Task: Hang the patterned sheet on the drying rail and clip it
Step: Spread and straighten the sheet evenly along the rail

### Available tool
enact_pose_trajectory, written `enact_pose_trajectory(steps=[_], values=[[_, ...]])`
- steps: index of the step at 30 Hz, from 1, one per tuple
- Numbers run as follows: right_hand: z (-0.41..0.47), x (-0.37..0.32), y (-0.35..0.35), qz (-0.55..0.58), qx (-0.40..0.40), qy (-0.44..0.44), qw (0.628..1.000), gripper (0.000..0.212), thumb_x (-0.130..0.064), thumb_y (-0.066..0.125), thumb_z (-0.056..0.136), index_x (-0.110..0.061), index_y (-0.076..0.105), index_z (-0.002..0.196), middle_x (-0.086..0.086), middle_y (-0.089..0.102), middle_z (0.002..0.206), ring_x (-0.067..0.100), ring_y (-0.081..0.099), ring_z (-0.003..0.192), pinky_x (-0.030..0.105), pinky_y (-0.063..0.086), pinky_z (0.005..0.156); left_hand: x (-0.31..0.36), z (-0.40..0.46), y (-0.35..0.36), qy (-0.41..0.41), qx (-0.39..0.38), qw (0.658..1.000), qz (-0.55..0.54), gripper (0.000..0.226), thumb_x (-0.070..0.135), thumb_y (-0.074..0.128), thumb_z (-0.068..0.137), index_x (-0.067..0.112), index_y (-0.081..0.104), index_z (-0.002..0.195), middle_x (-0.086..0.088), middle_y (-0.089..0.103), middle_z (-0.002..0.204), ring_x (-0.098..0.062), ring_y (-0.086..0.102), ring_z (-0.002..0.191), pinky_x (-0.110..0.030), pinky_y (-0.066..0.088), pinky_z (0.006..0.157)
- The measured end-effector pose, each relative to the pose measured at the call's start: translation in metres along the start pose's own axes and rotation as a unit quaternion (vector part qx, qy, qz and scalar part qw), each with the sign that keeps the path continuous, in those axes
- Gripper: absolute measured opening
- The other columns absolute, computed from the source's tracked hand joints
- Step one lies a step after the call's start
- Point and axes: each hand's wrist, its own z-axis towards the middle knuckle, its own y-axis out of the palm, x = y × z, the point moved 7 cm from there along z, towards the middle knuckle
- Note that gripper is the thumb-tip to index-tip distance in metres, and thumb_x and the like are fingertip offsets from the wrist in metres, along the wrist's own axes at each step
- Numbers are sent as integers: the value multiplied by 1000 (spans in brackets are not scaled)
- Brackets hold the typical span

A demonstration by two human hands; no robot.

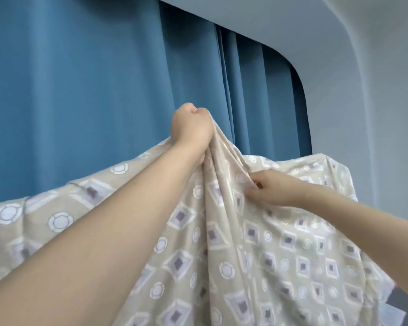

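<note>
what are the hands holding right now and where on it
Both hold the sheet. The left hand grips a bunched peak of it, raised; the right hand pinches a fold lower down.

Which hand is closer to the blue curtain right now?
Left. The left hand grips a bunch of the patterned sheet raised up in front of the blue curtain; the right hand pinches the sheet lower, below the curtain's hem.

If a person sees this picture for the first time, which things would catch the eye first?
First the patterned sheet, beige with circles and squares, which fills the lower half of the view. The left hand grips a bunch of it raised at the centre, while the right hand pinches a fold lower and to the right. Behind them hangs a blue curtain.
</note>
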Motion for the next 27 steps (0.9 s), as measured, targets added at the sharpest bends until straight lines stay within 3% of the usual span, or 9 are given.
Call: enact_pose_trajectory(steps=[5, 10, 13, 15, 17, 19, 23, 25, 27], values=[[18, 42, -84, 110, 0, 202, 973, 13, -11, 50, 91, -2, 57, 85, 14, 67, 59, 25, 63, 44, 21, 44, 38, -2, 25, 3, 44, 57, 993, 92, 29, 16, 37, 89, 18, 26, 62, -1, 42, 69, -26, 39, 73, -34, 32, 60], [71, 64, -161, 22, 195, 215, 957, 11, -8, 52, 89, -3, 61, 89, 18, 68, 92, 31, 64, 75, 32, 54, 62, -15, 27, 17, 107, 3, 939, 327, 19, 28, 35, 91, 19, 49, 83, -15, 52, 116, -32, 50, 110, -44, 43, 92], [89, 61, -140, -93, 201, 198, 955, 18, -12, 45, 91, -6, 60, 97, 16, 63, 104, 29, 52, 82, 28, 39, 59, -56, 22, 33, 22, -144, 881, 450, 48, 48, 29, 94, 30, 50, 133, -15, 24, 152, -32, 21, 142, -56, 16, 111], [91, 63, -94, -130, 71, 180, 972, 27, -16, 39, 97, -7, 60, 111, 15, 60, 121, 28, 53, 95, 29, 42, 77, -85, 5, 48, -64, -322, 849, 413, 79, 74, 20, 85, 30, 30, 150, -5, 16, 161, -27, 13, 147, -53, 9, 116], [83, 73, -48, -187, -96, 176, 962, 31, -24, 34, 101, -15, 58, 118, 6, 54, 134, 26, 52, 115, 35, 37, 99, -96, -23, 52, -182, -477, 789, 341, 83, 83, 17, 82, 33, 45, 142, 3, 46, 146, -21, 42, 135, -40, 26, 114], [74, 85, -33, -194, -159, 200, 947, 31, -32, 35, 102, -27, 58, 122, -1, 51, 131, 25, 46, 125, 38, 31, 106, -89, -45, 50, -237, -561, 732, 305, 71, 84, 27, 82, 39, 61, 124, 5, 67, 122, -20, 66, 109, -38, 44, 103], [79, 111, -48, -70, -44, 218, 973, 29, -35, 52, 92, -13, 67, 103, 8, 63, 111, 27, 57, 103, 38, 44, 93, -73, -48, 57, -163, -551, 744, 341, 51, 75, 47, 82, 37, 70, 107, 8, 74, 100, -16, 72, 90, -32, 53, 90], [72, 129, -57, 4, 59, 215, 975, 36, -36, 55, 88, -1, 65, 88, 9, 65, 87, 25, 57, 82, 34, 47, 78, -62, -42, 66, -50, -484, 752, 444, 46, 68, 48, 87, 26, 67, 82, 8, 69, 84, -15, 66, 79, -28, 48, 78], [60, 151, -56, 12, 83, 228, 970, 42, -45, 49, 88, -6, 63, 79, 6, 64, 83, 27, 59, 83, 35, 47, 80, -48, -51, 87, 76, -417, 731, 535, 33, 47, 45, 93, 17, 55, 84, 5, 60, 84, -17, 55, 76, -29, 39, 66]])
